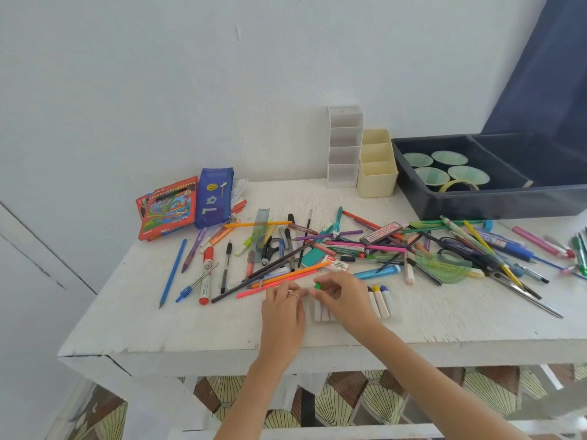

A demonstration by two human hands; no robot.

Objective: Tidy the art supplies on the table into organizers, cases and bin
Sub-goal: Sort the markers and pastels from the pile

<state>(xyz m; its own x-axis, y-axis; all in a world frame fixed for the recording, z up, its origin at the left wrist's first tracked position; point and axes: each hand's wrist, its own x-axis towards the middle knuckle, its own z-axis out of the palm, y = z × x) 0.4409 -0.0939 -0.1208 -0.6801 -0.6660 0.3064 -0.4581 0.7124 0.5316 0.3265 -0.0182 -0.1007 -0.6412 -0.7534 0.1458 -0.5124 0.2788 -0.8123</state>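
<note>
A row of small white paint tubes (382,301) with coloured caps lies near the front edge of the white table (158,331). My right hand (343,296) lies over the row and pinches the green cap (317,285) of one tube. Just to its left, my left hand (281,308) has curled fingers touching the row's left end; what it holds is hidden. Behind both hands a wide heap of pencils, pens, markers, scissors and rulers (349,246) covers the tabletop.
At the back stand a white tiered organizer (344,144), a cream three-slot organizer (378,166) and a dark blue bin (495,201) holding lidded cups and a tape roll. A blue pencil case (213,198) and red coloured-pencil boxes (166,208) lie at the back left.
</note>
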